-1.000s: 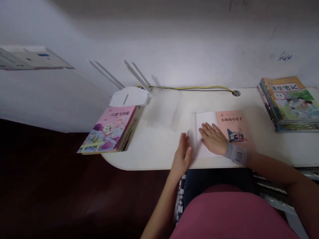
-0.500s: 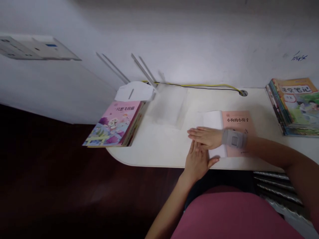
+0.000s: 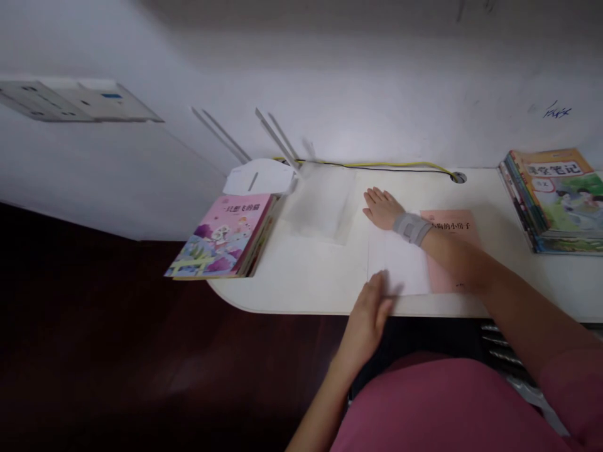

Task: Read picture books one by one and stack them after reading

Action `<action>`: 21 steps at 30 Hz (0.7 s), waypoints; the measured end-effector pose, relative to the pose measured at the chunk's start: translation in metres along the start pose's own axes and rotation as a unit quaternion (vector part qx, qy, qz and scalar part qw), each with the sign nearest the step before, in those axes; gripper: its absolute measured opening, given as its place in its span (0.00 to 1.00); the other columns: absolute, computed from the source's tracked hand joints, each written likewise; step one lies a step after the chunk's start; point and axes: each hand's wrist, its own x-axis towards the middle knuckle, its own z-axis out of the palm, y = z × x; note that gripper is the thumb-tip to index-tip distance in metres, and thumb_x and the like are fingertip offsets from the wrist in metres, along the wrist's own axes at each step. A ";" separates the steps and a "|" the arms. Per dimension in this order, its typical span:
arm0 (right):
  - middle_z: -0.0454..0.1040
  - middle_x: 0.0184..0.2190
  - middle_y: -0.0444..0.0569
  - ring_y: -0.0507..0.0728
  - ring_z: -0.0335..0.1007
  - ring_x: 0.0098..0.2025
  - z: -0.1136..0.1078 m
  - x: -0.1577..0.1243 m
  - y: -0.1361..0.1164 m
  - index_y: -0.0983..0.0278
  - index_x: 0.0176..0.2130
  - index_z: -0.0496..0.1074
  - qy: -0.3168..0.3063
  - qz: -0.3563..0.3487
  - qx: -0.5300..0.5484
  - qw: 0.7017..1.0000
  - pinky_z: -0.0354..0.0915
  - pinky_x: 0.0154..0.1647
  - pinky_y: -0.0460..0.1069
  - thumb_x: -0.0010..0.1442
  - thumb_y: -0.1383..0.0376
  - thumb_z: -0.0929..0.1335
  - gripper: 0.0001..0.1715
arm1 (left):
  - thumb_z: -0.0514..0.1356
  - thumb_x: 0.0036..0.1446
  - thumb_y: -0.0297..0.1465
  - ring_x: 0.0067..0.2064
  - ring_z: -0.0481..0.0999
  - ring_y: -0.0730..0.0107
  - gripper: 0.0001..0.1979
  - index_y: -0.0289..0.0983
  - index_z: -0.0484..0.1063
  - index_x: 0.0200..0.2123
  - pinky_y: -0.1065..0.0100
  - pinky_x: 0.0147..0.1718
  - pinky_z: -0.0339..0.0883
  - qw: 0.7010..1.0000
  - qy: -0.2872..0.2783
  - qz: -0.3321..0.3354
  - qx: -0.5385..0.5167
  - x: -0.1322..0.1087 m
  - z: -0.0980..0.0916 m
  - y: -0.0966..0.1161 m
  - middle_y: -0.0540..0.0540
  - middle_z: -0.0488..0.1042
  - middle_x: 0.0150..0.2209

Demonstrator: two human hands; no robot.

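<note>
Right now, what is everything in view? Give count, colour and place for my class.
Flat paper book: one, pink, under right forearm
Flat paper sheet: one, white, book's left side
Pink-topped book stack: one, multicoloured, desk's left end
Orange-topped book stack: one, multicoloured, far right
Thin plastic-looking sheet: one, translucent, left of centre
Flat antennaed router: one, white, behind left stack
Thin cables: two, yellow and black, along wall
Smooth desk: one, white, beneath books
Wall-plate row: one, white, upper left
Wall scribble: one, blue, upper right
Floor: one, dark brown, lower left
Left hand: one, bare, paper sheet's near-left corner
Right hand: one, grey-wristbanded, paper sheet's far edge
Shirt: one, pink, bottom
</note>
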 end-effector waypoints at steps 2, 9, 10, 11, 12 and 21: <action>0.50 0.67 0.62 0.66 0.41 0.69 0.000 0.000 -0.001 0.76 0.64 0.52 0.006 0.032 0.008 0.999 0.44 0.65 0.62 0.68 0.60 0.52 0.32 | 0.48 0.65 0.44 0.63 0.62 0.59 0.26 0.38 0.58 0.62 0.53 0.61 0.55 0.987 0.058 -0.091 -0.120 0.007 -0.009 -0.008 0.38 0.63 0.62; 0.55 0.65 0.61 0.65 0.46 0.67 -0.002 0.001 0.002 0.71 0.62 0.57 0.023 0.048 0.029 0.998 0.48 0.64 0.60 0.66 0.60 0.56 0.29 | 0.64 0.51 0.38 0.31 0.76 0.70 0.28 0.32 0.66 0.54 0.68 0.31 0.71 0.894 0.063 -0.246 -0.368 0.051 -0.033 -0.015 0.41 0.77 0.40; 0.56 0.65 0.61 0.65 0.48 0.67 -0.004 0.001 0.003 0.71 0.61 0.58 0.031 0.053 0.033 0.998 0.48 0.64 0.60 0.66 0.62 0.57 0.28 | 0.64 0.51 0.37 0.27 0.74 0.72 0.27 0.31 0.67 0.52 0.70 0.28 0.70 0.901 0.040 -0.243 -0.356 0.054 -0.033 -0.011 0.44 0.77 0.35; 0.58 0.64 0.62 0.65 0.48 0.66 -0.006 0.001 0.005 0.71 0.60 0.60 0.040 0.059 0.038 0.997 0.48 0.64 0.61 0.65 0.64 0.58 0.26 | 0.64 0.50 0.35 0.25 0.72 0.73 0.25 0.30 0.68 0.50 0.70 0.26 0.69 0.911 0.025 -0.233 -0.338 0.056 -0.032 -0.005 0.46 0.76 0.32; 0.59 0.63 0.62 0.65 0.49 0.66 -0.010 0.001 0.008 0.70 0.59 0.61 0.051 0.068 0.043 0.995 0.49 0.64 0.61 0.64 0.66 0.58 0.25 | 0.63 0.50 0.34 0.25 0.72 0.72 0.23 0.30 0.69 0.49 0.70 0.25 0.68 0.922 0.023 -0.217 -0.320 0.057 -0.031 0.001 0.47 0.75 0.31; 0.66 0.57 0.59 0.58 0.59 0.61 -0.098 -0.069 0.088 0.68 0.57 0.62 0.308 0.140 0.229 0.913 0.57 0.62 0.58 0.68 0.61 0.54 0.24 | 0.52 0.59 0.32 0.49 0.75 0.61 0.18 0.35 0.68 0.52 0.62 0.48 0.69 0.982 0.105 0.063 -0.144 0.068 0.001 0.086 0.40 0.75 0.50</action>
